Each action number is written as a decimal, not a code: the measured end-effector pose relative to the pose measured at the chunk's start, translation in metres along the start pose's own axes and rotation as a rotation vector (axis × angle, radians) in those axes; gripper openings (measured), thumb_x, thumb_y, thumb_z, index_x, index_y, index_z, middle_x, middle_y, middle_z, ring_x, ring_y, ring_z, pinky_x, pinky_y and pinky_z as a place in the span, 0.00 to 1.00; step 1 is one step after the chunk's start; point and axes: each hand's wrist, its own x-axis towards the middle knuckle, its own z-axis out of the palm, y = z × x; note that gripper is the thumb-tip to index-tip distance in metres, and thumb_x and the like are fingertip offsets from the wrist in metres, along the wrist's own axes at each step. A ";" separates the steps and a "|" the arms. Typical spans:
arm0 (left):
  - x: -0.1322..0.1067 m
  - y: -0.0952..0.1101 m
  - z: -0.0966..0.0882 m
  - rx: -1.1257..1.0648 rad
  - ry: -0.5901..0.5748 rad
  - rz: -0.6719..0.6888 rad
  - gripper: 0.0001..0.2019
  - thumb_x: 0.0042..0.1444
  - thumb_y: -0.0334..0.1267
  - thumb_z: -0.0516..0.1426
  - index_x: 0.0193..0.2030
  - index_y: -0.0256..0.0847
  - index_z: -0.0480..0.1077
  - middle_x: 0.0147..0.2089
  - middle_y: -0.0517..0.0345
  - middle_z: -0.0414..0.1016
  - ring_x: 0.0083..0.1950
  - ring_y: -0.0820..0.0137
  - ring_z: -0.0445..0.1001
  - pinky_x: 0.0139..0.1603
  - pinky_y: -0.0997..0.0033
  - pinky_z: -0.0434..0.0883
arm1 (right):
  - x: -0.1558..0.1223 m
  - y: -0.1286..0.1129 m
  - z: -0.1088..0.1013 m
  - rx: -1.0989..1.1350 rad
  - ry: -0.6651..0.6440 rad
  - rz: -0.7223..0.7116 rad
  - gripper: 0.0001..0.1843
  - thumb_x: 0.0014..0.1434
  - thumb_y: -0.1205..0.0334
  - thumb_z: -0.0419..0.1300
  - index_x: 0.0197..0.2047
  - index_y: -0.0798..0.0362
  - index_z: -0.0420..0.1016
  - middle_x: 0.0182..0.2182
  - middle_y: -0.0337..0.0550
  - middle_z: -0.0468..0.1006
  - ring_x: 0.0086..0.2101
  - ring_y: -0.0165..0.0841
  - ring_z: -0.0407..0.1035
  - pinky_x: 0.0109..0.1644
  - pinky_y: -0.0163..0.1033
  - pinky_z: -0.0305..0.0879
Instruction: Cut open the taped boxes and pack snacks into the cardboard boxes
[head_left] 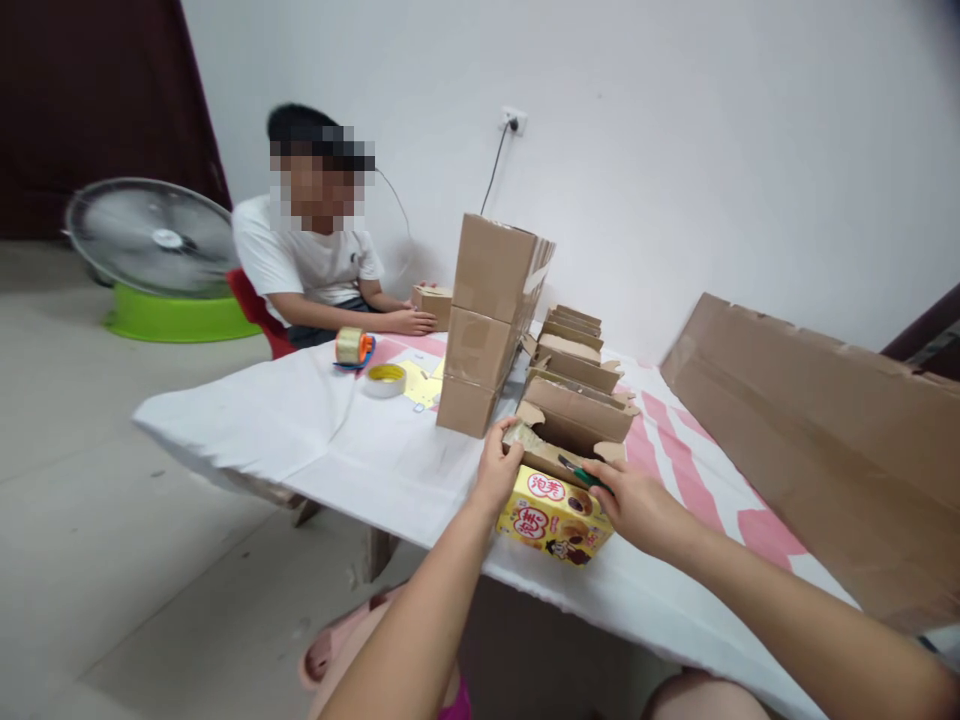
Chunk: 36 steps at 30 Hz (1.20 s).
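Note:
My left hand (496, 468) grips the near left flap of a small open cardboard carton (574, 425) at the front of a row of unfolded cartons. My right hand (637, 505) holds a thin green-handled tool (579, 472) against the carton's near edge. Both hands rest over a yellow printed snack box (553, 522) lying on the white-covered table (300, 430), just below the carton.
A stack of three taped cartons (487, 320) stands mid-table. Tape dispenser (352, 347) and tape roll (385, 380) lie beyond. A seated person (315, 265) at the far end handles a small carton (433, 302). Large flat cardboard (825, 430) leans right. A fan (154, 240) stands left.

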 end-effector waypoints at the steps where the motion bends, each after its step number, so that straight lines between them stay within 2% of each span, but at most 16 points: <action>1: 0.000 0.001 0.000 0.002 -0.003 -0.002 0.19 0.52 0.31 0.53 0.53 0.41 0.68 0.46 0.54 0.74 0.44 0.66 0.73 0.48 0.67 0.69 | 0.002 0.002 -0.002 0.021 -0.010 -0.010 0.22 0.63 0.63 0.49 0.59 0.52 0.69 0.49 0.52 0.76 0.46 0.40 0.73 0.49 0.43 0.69; 6: -0.001 0.002 -0.001 0.006 -0.017 -0.005 0.19 0.52 0.32 0.52 0.53 0.41 0.67 0.49 0.53 0.73 0.47 0.66 0.72 0.49 0.66 0.68 | 0.007 0.012 -0.024 0.180 -0.139 -0.102 0.21 0.63 0.62 0.49 0.56 0.47 0.72 0.49 0.44 0.79 0.46 0.39 0.74 0.47 0.43 0.71; 10: -0.001 0.000 -0.001 -0.001 -0.028 -0.010 0.20 0.53 0.32 0.52 0.54 0.41 0.66 0.48 0.53 0.73 0.45 0.66 0.72 0.49 0.66 0.68 | 0.005 0.011 -0.032 0.178 -0.174 -0.122 0.20 0.63 0.61 0.49 0.55 0.47 0.73 0.50 0.43 0.78 0.47 0.39 0.73 0.49 0.44 0.70; 15: 0.000 -0.002 0.000 -0.018 -0.023 -0.015 0.20 0.52 0.32 0.53 0.54 0.42 0.67 0.47 0.55 0.74 0.42 0.67 0.72 0.47 0.67 0.69 | 0.002 0.005 -0.025 0.134 -0.136 -0.101 0.21 0.62 0.64 0.50 0.57 0.46 0.71 0.49 0.44 0.78 0.47 0.39 0.73 0.50 0.43 0.70; 20: 0.000 -0.005 0.001 -0.049 -0.029 -0.015 0.20 0.53 0.33 0.53 0.54 0.42 0.66 0.49 0.54 0.73 0.43 0.67 0.72 0.47 0.67 0.69 | 0.000 0.004 -0.015 0.115 -0.086 -0.081 0.21 0.63 0.65 0.50 0.58 0.51 0.70 0.51 0.49 0.76 0.50 0.40 0.71 0.53 0.45 0.68; 28: 0.000 -0.007 0.000 -0.088 -0.036 -0.017 0.19 0.53 0.33 0.54 0.53 0.41 0.67 0.51 0.53 0.72 0.45 0.66 0.72 0.48 0.67 0.68 | 0.002 -0.001 -0.008 0.103 -0.090 -0.031 0.22 0.63 0.64 0.50 0.58 0.51 0.69 0.50 0.50 0.76 0.49 0.40 0.71 0.51 0.43 0.67; 36: 0.001 -0.009 0.001 -0.114 -0.037 -0.025 0.20 0.52 0.34 0.55 0.54 0.42 0.66 0.48 0.54 0.72 0.41 0.67 0.71 0.47 0.66 0.68 | 0.002 -0.013 -0.008 0.050 -0.096 0.031 0.20 0.63 0.63 0.48 0.57 0.50 0.69 0.48 0.50 0.76 0.46 0.40 0.72 0.47 0.40 0.66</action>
